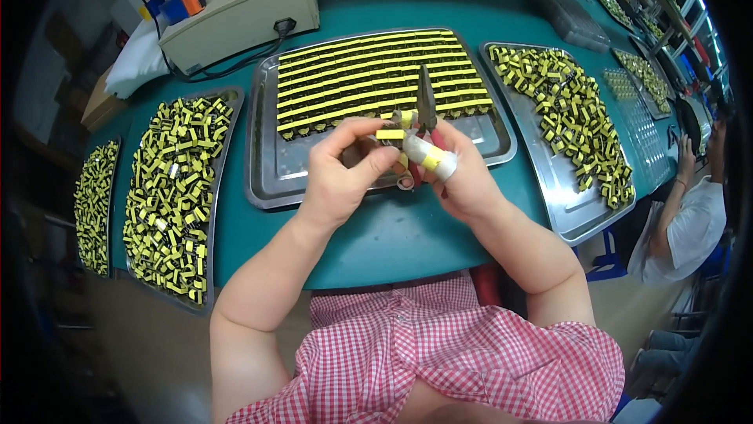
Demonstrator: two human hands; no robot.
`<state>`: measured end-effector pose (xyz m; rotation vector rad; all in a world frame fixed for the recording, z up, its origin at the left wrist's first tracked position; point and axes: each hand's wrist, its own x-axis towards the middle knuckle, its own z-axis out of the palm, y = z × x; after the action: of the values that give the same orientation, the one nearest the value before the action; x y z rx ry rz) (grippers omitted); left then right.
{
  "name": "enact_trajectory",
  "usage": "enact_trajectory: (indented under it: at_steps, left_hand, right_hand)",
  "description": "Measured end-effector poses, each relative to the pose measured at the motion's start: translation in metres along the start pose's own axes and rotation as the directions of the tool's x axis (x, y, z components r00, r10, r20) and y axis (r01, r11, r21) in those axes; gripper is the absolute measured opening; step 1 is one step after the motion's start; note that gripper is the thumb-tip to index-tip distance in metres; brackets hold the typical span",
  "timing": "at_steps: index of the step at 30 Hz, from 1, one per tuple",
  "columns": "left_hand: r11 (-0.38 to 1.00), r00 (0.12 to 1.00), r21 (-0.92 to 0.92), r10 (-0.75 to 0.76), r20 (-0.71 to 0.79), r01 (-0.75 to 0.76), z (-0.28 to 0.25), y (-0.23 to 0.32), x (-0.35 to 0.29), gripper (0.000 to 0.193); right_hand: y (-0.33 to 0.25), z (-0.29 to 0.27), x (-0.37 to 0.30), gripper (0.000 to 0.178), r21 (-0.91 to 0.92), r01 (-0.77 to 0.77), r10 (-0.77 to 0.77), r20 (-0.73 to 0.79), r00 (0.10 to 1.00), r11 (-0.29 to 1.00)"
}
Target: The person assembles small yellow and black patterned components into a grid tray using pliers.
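Between the thumb and forefinger of my left hand (pixel 328 173) is a small yellow-taped transformer (pixel 390 135), held over the near part of the middle metal tray (pixel 265 165). My right hand (pixel 473 181) grips a pair of pliers (pixel 426 101) with red handles, dark jaws pointing up and away. Its wrapped thumb, with a pale cover and yellow tape (pixel 431 159), comes close to the transformer. Whether this thumb touches the part I cannot tell. Similar transformers stand in neat rows (pixel 369 83) across the far part of the tray.
Heaped loose transformers fill a left tray (pixel 213 228), another further left (pixel 96 204), and a right tray (pixel 561 208). A beige box-shaped device (pixel 243 28) with a black cable stands back left. Clear plastic trays (pixel 561 8) lie back right. A co-worker (pixel 682 212) sits at the right.
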<state>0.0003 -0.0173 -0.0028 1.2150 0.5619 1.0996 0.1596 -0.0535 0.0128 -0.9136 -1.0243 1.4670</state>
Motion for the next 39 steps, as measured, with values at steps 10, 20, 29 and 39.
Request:
enact_trajectory:
  at_steps: [10,20,29,39]
  left_hand:
    - [0.997,0.968,-0.003,0.078,-0.237,-0.081,-0.034,0.019,0.020,0.027]
    - [0.235,0.934,0.955,0.345,0.090,-0.178,-0.030,-0.015,0.027,0.031]
    - [-0.008,0.926,0.983,0.334,0.174,-0.182,-0.023,-0.023,0.030,0.023]
    - [-0.052,0.936,0.990,0.323,0.140,-0.130,-0.021,-0.024,0.032,0.020]
  right_hand:
    - [-0.016,-0.018,0.008,0.029,0.093,0.116,-0.096,-0.194,0.976,0.989]
    - [-0.022,-0.020,0.004,0.030,-0.126,0.199,-0.221,-0.199,0.955,0.972]
    - [-0.021,-0.021,0.005,0.026,-0.229,0.222,-0.264,-0.172,0.949,0.948]
    - [-0.019,-0.020,0.007,0.026,-0.227,0.247,-0.289,-0.173,0.942,0.942]
